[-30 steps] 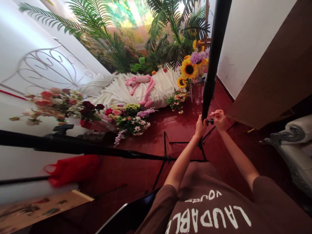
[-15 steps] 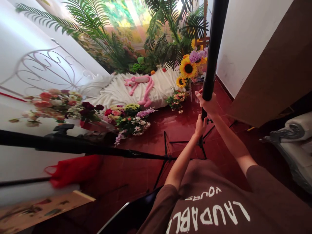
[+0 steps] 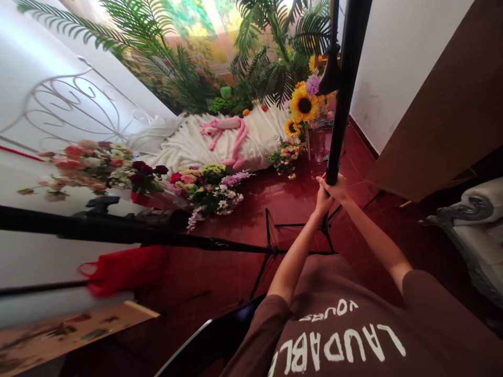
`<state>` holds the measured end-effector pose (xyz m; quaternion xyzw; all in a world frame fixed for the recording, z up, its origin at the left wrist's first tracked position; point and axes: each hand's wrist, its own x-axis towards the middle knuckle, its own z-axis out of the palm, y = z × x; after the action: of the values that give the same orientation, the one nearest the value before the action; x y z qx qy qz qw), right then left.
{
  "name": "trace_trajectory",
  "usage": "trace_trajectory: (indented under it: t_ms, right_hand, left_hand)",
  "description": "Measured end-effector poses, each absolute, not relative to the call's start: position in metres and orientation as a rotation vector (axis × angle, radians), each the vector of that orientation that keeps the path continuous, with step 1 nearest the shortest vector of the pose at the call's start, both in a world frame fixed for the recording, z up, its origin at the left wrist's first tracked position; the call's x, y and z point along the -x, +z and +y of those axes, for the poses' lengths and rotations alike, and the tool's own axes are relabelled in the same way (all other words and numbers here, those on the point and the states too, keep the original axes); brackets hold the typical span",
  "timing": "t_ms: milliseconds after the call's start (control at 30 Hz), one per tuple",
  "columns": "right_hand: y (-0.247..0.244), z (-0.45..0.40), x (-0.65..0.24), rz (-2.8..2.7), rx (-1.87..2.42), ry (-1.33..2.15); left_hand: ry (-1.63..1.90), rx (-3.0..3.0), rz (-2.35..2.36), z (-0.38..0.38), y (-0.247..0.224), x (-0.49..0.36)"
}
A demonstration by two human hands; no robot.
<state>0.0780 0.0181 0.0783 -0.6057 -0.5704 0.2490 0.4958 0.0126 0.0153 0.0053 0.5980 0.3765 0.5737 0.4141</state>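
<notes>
A black tripod stand rises in front of me on the right, its legs spread on the red floor. My right hand is wrapped round its pole, at the lower end of the thick upper section. Just below and touching it, my left hand also closes round the pole; the fingers partly hide each other. A black clamp knob shows higher up on the stand. At left, a second black stand slants across the view, close to my left arm.
Artificial flowers and sunflowers edge a white draped platform bearing a pink plush toy. Palm fronds stand behind. A red bag hangs at left. A brown panel and an ornate sofa are at right.
My right hand has moved down the pole to meet my left hand. The stand's thick upper section has slid down with it, and a clamp knob has come into view above.
</notes>
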Motion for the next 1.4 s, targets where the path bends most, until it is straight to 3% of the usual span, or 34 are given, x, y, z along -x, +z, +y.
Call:
trace_trajectory:
  t_ms: [600, 1067, 1400]
  right_hand:
    - [0.052, -0.05, -0.123, -1.594, 1.333, 0.562]
    - [0.028, -0.035, -0.132, -1.449, 1.305, 0.568]
    - [0.032, -0.012, -0.124, -1.265, 1.576, 0.587]
  left_hand:
    - [1.403, -1.503, 0.994, 0.009, 0.012, -0.01]
    - [1.359, -1.47, 0.952, 0.009, 0.013, -0.009]
    - [1.357, -1.466, 0.952, 0.012, 0.006, -0.01]
